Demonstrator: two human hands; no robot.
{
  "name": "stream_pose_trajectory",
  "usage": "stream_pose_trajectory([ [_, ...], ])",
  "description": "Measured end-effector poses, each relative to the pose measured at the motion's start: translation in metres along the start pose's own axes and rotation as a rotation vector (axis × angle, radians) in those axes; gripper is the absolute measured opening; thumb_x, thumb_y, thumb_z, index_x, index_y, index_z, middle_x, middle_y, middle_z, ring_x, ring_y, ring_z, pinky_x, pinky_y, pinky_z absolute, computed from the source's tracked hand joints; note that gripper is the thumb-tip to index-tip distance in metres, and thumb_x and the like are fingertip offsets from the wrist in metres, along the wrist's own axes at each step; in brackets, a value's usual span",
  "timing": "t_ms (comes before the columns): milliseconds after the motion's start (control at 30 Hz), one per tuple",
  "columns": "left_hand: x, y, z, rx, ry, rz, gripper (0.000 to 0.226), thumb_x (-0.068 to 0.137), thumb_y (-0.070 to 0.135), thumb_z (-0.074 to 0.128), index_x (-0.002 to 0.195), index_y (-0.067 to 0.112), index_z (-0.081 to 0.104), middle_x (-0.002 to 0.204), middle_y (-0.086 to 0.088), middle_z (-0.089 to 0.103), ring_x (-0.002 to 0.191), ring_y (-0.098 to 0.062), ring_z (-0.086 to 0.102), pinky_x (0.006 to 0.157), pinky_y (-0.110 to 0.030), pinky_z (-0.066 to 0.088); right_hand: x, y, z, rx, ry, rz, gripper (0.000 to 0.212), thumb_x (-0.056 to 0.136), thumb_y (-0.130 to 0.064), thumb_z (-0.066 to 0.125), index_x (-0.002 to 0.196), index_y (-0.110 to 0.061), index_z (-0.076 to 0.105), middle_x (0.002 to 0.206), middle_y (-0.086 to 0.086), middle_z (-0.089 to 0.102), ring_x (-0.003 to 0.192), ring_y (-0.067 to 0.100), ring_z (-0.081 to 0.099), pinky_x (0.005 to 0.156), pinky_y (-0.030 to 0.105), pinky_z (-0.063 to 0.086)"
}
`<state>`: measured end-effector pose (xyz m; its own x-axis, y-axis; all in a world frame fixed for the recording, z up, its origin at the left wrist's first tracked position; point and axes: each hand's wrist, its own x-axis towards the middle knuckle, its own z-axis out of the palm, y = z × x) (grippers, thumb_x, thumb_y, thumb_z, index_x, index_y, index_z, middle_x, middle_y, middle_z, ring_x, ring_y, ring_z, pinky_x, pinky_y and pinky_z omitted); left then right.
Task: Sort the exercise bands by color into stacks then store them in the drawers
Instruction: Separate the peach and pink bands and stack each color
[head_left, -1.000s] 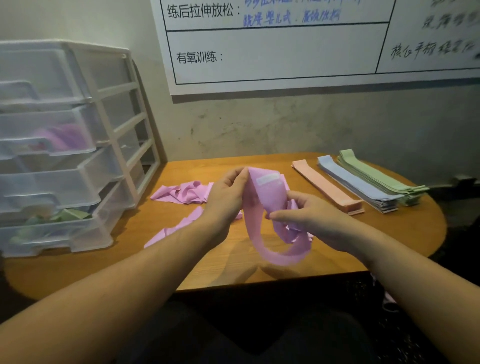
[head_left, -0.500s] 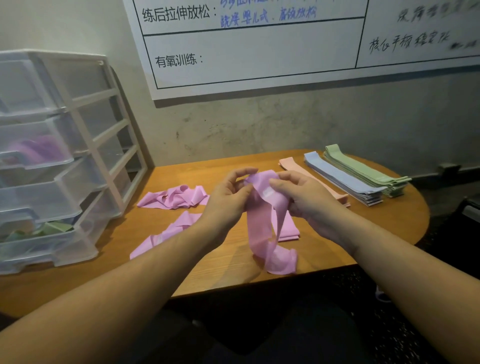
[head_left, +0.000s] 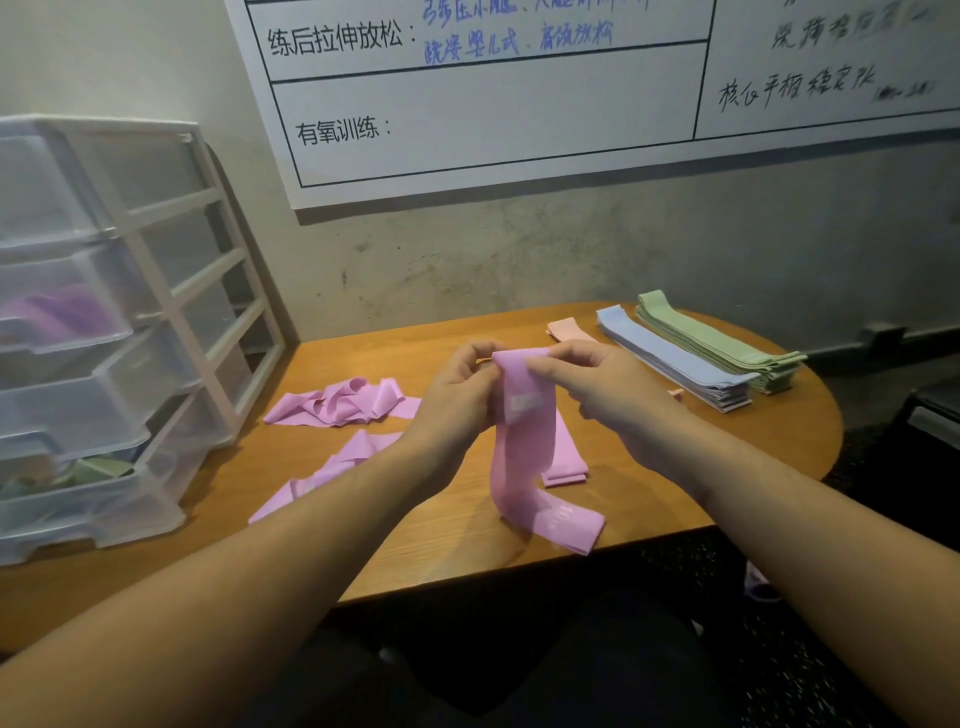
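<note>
Since the picture before, the pink band (head_left: 524, 447) hangs straighter and its lower end now lies on the tabletop (head_left: 457, 551). At the left stands the clear drawer unit (head_left: 104, 332) (purple and green bands inside), then loose pink bands (head_left: 343, 402), and at the right the blue stack (head_left: 670, 358) and green stack (head_left: 717, 343). The left hand (head_left: 457, 395) and right hand (head_left: 597, 387) both pinch the band's top edge.

The rounded wooden table (head_left: 779, 441) carries a clear drawer unit (head_left: 104, 364) at its left end, loose pink bands (head_left: 337, 405) mid-table, and pink (head_left: 566, 328), blue (head_left: 670, 358) and green (head_left: 717, 343) stacks at right.
</note>
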<state>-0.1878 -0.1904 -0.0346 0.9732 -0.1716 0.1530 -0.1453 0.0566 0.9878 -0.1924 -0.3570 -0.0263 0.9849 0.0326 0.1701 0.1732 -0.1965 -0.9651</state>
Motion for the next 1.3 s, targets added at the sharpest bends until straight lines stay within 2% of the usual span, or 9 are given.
stream_pose_trajectory([
  [100, 0.001, 0.002, 0.002, -0.026, -0.011, -0.025, 0.022, 0.103, 0.009, 0.042, 0.106, 0.019, 0.061, 0.097, -0.009, 0.069, 0.082, -0.021, 0.064, 0.069, -0.025, 0.052, 0.004, 0.002, -0.002, 0.009, 0.007, -0.040, 0.005, 0.090, -0.026, 0.074, 0.092, -0.021, 0.075, 0.061, -0.023, 0.061, 0.054, -0.010, 0.051, 0.049, 0.006, 0.037],
  [167, 0.002, 0.003, 0.004, -0.061, -0.038, -0.049, 0.028, 0.101, 0.020, 0.042, 0.119, 0.014, 0.064, 0.113, -0.009, 0.073, 0.096, -0.026, 0.069, 0.081, -0.033, 0.053, 0.005, 0.001, -0.002, 0.034, 0.025, -0.061, 0.001, 0.089, -0.023, 0.075, 0.090, -0.022, 0.075, 0.060, -0.021, 0.062, 0.054, -0.009, 0.052, 0.049, 0.007, 0.038],
  [300, 0.003, 0.003, 0.008, -0.132, -0.061, -0.081, 0.043, 0.105, 0.043, 0.038, 0.126, 0.016, 0.064, 0.123, -0.008, 0.071, 0.106, -0.025, 0.069, 0.084, -0.035, 0.053, 0.007, -0.001, -0.003, 0.040, 0.048, -0.056, 0.015, 0.092, -0.032, 0.071, 0.103, -0.024, 0.077, 0.085, -0.020, 0.069, 0.066, -0.015, 0.057, 0.053, 0.004, 0.039],
  [500, 0.006, -0.004, 0.016, -0.020, -0.079, 0.013, 0.025, 0.104, 0.023, 0.053, 0.129, 0.021, 0.059, 0.124, -0.011, 0.068, 0.101, -0.017, 0.068, 0.074, -0.029, 0.055, 0.009, -0.001, -0.010, 0.058, 0.092, -0.058, 0.011, 0.092, -0.030, 0.072, 0.102, -0.029, 0.077, 0.100, -0.015, 0.071, 0.083, -0.007, 0.060, 0.062, 0.009, 0.041],
  [667, 0.013, -0.007, 0.023, 0.027, -0.062, 0.013, 0.026, 0.102, 0.019, 0.056, 0.127, 0.022, 0.060, 0.116, -0.007, 0.073, 0.100, -0.019, 0.070, 0.073, -0.029, 0.054, 0.010, -0.003, -0.017, 0.098, 0.096, -0.108, 0.007, 0.089, -0.018, 0.075, 0.094, -0.022, 0.078, 0.082, -0.011, 0.071, 0.066, -0.009, 0.060, 0.055, 0.006, 0.042],
  [867, 0.026, -0.004, 0.028, -0.121, -0.050, -0.069, 0.028, 0.099, 0.005, 0.048, 0.118, 0.018, 0.064, 0.097, -0.005, 0.071, 0.083, -0.019, 0.064, 0.066, -0.028, 0.048, 0.015, 0.006, -0.017, 0.176, 0.149, -0.126, 0.016, 0.084, -0.021, 0.080, 0.091, -0.018, 0.066, 0.078, -0.008, 0.064, 0.066, -0.002, 0.058, 0.056, 0.011, 0.041],
  [967, 0.036, -0.004, 0.029, -0.179, -0.036, -0.088, 0.026, 0.101, 0.002, 0.043, 0.114, 0.016, 0.061, 0.095, -0.008, 0.069, 0.081, -0.022, 0.062, 0.064, -0.030, 0.048, 0.019, 0.016, -0.018, 0.171, 0.147, -0.061, 0.029, 0.084, -0.035, 0.079, 0.097, -0.021, 0.058, 0.083, -0.005, 0.060, 0.067, 0.007, 0.054, 0.060, 0.020, 0.044],
  [1133, 0.058, 0.001, 0.030, -0.268, -0.026, -0.111, 0.029, 0.100, 0.001, 0.041, 0.119, 0.014, 0.058, 0.105, -0.013, 0.071, 0.088, -0.027, 0.069, 0.071, -0.037, 0.057, 0.020, 0.038, -0.021, 0.042, -0.056, 0.086, 0.059, 0.076, -0.065, 0.070, 0.119, -0.026, 0.059, 0.114, -0.001, 0.071, 0.101, 0.014, 0.068, 0.088, 0.040, 0.055],
  [1300, 0.087, 0.004, 0.029, -0.353, 0.055, -0.137, 0.034, 0.097, -0.004, 0.039, 0.127, 0.005, 0.051, 0.100, -0.017, 0.070, 0.078, -0.025, 0.074, 0.067, -0.038, 0.060, 0.023, 0.056, -0.031, -0.175, -0.174, 0.112, 0.024, 0.092, -0.040, 0.066, 0.111, -0.026, 0.066, 0.109, -0.002, 0.070, 0.106, 0.018, 0.066, 0.090, 0.039, 0.056],
])
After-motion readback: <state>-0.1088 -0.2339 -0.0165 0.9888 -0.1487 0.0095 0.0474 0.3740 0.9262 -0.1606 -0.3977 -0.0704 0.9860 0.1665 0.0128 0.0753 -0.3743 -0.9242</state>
